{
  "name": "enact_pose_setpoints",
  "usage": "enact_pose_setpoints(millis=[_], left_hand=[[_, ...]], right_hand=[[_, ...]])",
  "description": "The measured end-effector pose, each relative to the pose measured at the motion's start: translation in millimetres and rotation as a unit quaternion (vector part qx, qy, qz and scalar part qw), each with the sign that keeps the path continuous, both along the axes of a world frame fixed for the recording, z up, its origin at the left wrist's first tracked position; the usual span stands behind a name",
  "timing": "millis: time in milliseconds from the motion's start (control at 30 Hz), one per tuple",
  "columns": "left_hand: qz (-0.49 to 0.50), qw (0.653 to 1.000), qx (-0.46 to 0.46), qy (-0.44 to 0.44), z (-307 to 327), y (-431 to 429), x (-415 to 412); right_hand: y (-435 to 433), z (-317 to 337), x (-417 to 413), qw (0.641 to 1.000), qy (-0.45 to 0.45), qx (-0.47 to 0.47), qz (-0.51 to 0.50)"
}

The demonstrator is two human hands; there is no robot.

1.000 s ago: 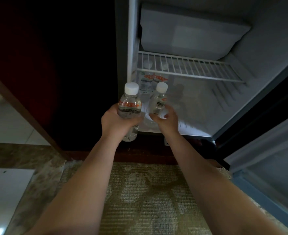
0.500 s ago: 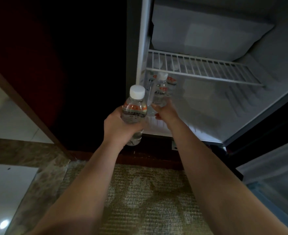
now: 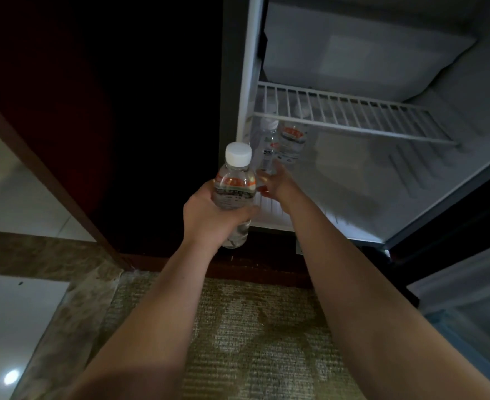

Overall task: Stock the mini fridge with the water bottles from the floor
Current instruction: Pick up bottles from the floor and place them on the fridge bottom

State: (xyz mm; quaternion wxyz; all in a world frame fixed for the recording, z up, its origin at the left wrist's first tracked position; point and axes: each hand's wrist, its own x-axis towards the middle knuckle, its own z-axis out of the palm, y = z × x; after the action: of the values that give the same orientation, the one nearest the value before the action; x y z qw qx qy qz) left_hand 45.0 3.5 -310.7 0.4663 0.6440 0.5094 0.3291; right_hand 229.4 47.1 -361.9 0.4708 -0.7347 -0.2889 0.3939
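Head view: left grip (image 3: 209,217) clasps a bottle (image 3: 233,187) above patterned carpet (image 3: 238,342); right grip (image 3: 278,183) unclear.

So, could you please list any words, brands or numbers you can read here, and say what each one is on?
None can be read.
Bottle in the left hand: the held bottle has an orange and white label with dark print, too blurred to read.
Bottles in the fridge: orange and white labels, too small and blurred.
Fridge interior and wire shelf: no text visible.
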Motion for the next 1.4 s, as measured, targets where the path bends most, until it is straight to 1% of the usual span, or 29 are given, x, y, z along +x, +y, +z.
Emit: enact_pose_setpoints(millis=[233,400,467,600,700,800,833,933,1033,1067,1133,1200,1300,1367,1400], left_hand=[[-0.004,1.000,0.001,0.006,-0.8,1.3,0.3],[-0.006,1.000,-0.009,0.000,8.0,3.7,2.3],[-0.003,1.000,-0.010,-0.005,13.0,3.5,4.1],[-0.009,1.000,-0.011,-0.008,20.1,-2.2,8.1],[-0.001,0.999,-0.029,-0.015,20.0,-7.0,8.2],[0.017,0.999,-0.037,-0.028,22.5,-11.1,14.6],[0.024,0.998,-0.038,-0.034,24.5,-12.2,18.6],[0.028,0.998,-0.035,-0.042,30.4,-16.4,32.1],[-0.003,1.000,-0.023,-0.008,30.8,-22.5,42.8],[-0.010,1.000,-0.021,0.001,30.5,-25.3,45.2],[-0.014,0.999,-0.033,0.007,30.1,-29.0,48.6],[-0.024,0.998,-0.053,0.003,31.3,-30.3,46.7],[-0.064,0.994,-0.085,0.003,32.2,-23.4,40.1],[-0.082,0.994,-0.074,0.024,33.9,-15.8,34.9],[-0.074,0.995,-0.063,0.027,33.8,-11.5,32.2]], right_hand=[[-13.7,3.4,5.6,0.998,-0.009,-0.031,0.050],[-47.8,23.6,12.0,0.999,0.004,-0.049,-0.017],[-68.9,37.2,11.5,0.999,0.012,-0.032,-0.008],[-107.3,62.4,-0.6,0.998,0.056,0.030,0.008],[-125.9,70.0,-15.1,0.994,0.061,0.050,0.080],[-141.3,54.4,-30.3,0.984,0.028,0.023,0.177],[-144.9,46.2,-35.4,0.981,0.017,0.023,0.192],[-147.2,29.6,-46.3,0.985,-0.030,0.052,0.163],[-142.7,36.4,-49.8,0.984,-0.099,0.070,0.128],[-141.4,39.0,-49.7,0.984,-0.107,0.080,0.120],[-139.4,40.9,-47.5,0.984,-0.104,0.090,0.114],[-138.6,39.1,-44.9,0.986,-0.090,0.080,0.117],[-135.6,29.3,-40.3,0.992,-0.044,0.075,0.089],[-130.9,22.0,-37.7,0.994,-0.016,0.085,0.067],[-127.5,18.6,-34.8,0.995,-0.011,0.086,0.052]])
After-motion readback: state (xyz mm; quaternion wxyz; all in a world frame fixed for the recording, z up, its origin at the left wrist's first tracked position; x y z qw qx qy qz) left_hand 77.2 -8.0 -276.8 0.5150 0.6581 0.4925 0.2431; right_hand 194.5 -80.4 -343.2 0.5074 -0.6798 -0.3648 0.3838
